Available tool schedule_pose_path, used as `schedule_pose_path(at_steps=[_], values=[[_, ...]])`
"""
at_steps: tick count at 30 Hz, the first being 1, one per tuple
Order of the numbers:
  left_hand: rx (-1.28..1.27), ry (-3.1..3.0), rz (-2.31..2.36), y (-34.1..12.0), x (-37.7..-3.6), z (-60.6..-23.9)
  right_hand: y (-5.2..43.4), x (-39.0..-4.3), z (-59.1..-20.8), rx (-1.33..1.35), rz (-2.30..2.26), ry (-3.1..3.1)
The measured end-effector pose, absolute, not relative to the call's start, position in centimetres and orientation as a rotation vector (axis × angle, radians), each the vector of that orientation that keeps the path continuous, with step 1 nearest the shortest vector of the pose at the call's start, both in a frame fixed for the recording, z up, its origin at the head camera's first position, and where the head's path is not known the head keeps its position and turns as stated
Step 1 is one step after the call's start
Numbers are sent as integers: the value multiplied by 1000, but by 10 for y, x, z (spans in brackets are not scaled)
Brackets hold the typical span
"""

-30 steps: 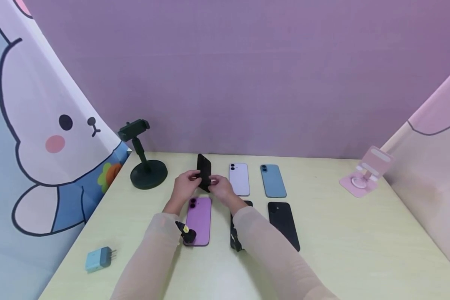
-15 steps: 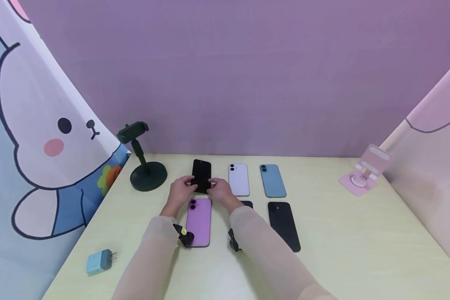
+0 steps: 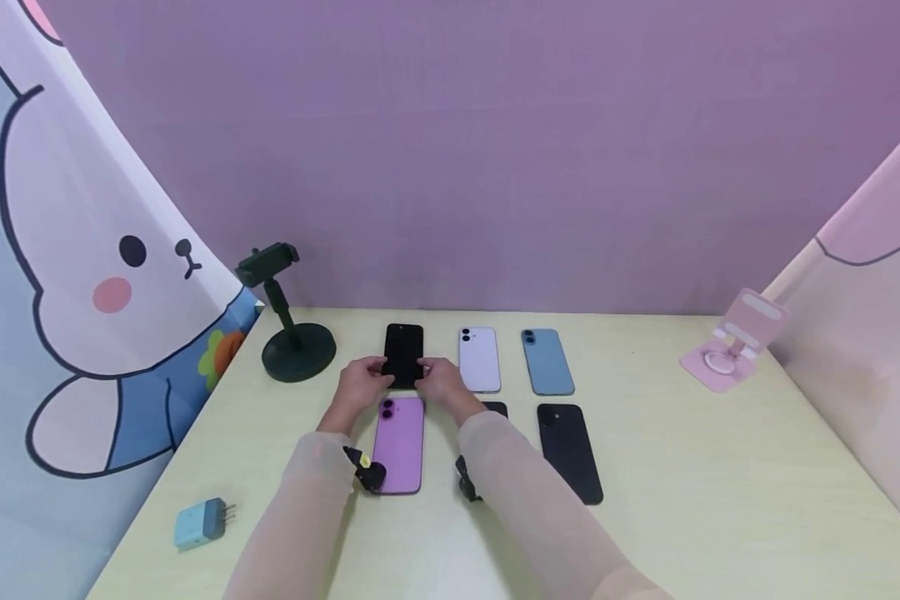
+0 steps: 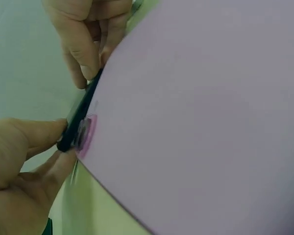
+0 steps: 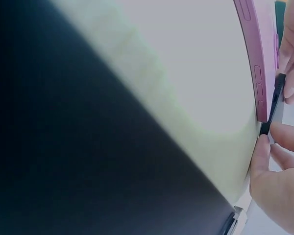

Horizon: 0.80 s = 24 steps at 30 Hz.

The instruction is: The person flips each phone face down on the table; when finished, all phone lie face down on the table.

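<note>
A black phone (image 3: 404, 346), glossy face up, lies at the back left of the phone group in the head view. My left hand (image 3: 357, 387) pinches its left side near the lower corner between thumb and fingers. On the opposite side my right hand (image 3: 446, 386) pinches the lower right edge. Both wrist views show the thin dark phone edge (image 4: 78, 115) between the two hands. Directly in front of it lies a purple phone (image 3: 399, 446), back up, its camera corner close to the held phone.
To the right lie a lilac phone (image 3: 480, 358), a blue phone (image 3: 547, 361) and a black phone (image 3: 572, 450). Another dark phone (image 3: 497, 408) is mostly hidden under my right sleeve. A dark green stand (image 3: 298, 352), a blue charger (image 3: 199, 523) and a pink stand (image 3: 733, 342) stand around.
The black phone, tilted up on its side one second ago, has been turned down flat with its glossy face up. Both hands stay at its edges and have shifted slightly toward me.
</note>
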<state>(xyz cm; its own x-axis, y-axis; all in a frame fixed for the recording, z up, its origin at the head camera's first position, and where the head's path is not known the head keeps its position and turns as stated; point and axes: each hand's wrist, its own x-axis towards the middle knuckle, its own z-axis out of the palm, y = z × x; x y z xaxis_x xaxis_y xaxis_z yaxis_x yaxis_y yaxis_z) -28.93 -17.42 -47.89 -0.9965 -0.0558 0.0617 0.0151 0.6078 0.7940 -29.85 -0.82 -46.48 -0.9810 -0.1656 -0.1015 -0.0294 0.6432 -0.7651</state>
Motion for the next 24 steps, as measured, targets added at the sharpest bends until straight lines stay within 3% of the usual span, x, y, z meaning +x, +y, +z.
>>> schedule_pose_path(at_steps=[17,24], values=[[12,-2801,-1338,-179,-292,-482,-8,-299,-463,-197,-1195,2710],[-2,-2777,-1397,-186,-289,-474,20,-297,-450,-260,-1419,2445]])
